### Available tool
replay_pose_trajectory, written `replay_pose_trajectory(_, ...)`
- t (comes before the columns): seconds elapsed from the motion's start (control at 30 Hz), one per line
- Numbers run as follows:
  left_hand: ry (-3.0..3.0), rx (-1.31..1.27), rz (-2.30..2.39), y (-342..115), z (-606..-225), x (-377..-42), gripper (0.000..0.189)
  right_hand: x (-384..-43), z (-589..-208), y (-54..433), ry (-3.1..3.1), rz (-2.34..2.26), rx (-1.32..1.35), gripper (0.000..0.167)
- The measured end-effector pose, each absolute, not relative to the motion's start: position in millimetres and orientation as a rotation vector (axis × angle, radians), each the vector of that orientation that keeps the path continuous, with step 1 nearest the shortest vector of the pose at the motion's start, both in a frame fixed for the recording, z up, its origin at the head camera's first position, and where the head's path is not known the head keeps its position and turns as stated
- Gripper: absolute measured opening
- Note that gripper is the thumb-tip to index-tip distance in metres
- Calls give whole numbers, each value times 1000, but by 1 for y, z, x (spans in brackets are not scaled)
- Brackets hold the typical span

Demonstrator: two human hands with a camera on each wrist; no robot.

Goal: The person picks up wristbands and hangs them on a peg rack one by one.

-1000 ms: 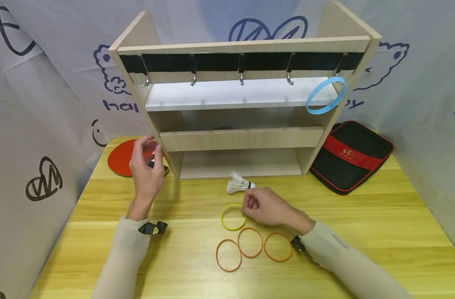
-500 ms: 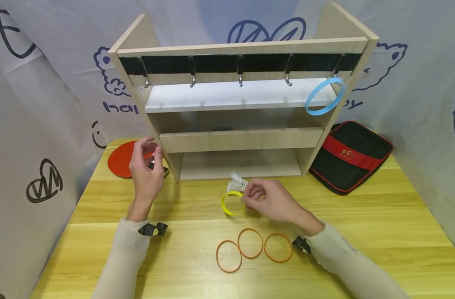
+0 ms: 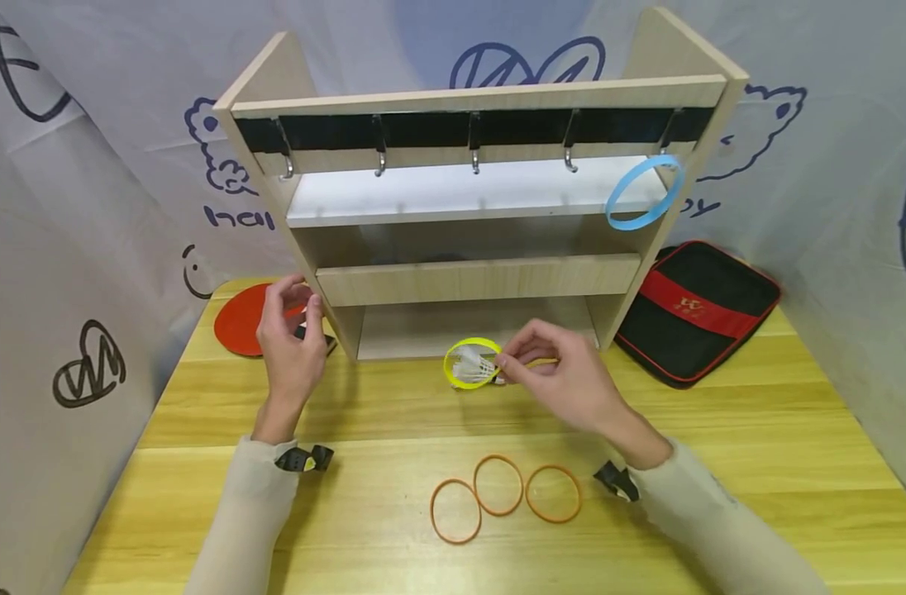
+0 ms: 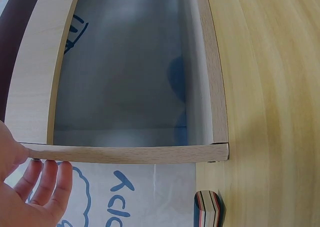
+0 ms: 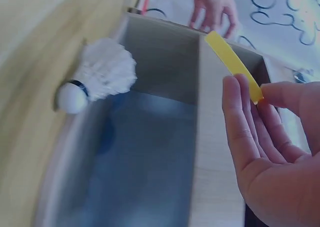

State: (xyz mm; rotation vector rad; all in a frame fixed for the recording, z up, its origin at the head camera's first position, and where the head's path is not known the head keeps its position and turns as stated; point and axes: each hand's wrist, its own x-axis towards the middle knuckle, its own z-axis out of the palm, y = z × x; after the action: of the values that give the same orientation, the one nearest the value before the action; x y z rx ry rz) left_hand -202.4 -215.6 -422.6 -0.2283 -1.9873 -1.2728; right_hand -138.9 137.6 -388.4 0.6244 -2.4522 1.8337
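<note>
My right hand (image 3: 565, 380) pinches a thin yellow ring (image 3: 447, 364) between thumb and fingers, raised off the table. In the head view, a white shuttlecock (image 3: 471, 366) appears through the ring; it lies on its side before the shelf. The ring shows edge-on as a yellow strip (image 5: 235, 62) in the right wrist view. My left hand (image 3: 293, 343) is at the left side panel of the wooden shelf (image 3: 483, 281), fingers loosely bent, fingertips against the panel (image 4: 135, 154). Three orange rings (image 3: 500, 455) lie on the table. A light blue ring (image 3: 635, 225) hangs from the rightmost hook.
Several metal hooks (image 3: 475, 161) line a black strip across the shelf's upper bar. A red table tennis paddle (image 3: 237, 324) lies behind my left hand. At the right, a black case with a red band (image 3: 702, 330) leans beside the shelf.
The yellow ring has left the table, lifted by my right hand and carried towards the shelf, up in front of the shuttlecock. My left hand has kept its place.
</note>
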Motion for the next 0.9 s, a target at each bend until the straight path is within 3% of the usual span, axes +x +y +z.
replay_pose_trajectory(0.9,-1985,-241,-1275,-217,-424,-203,31,-162,-307,172,-1714,1671,718,19)
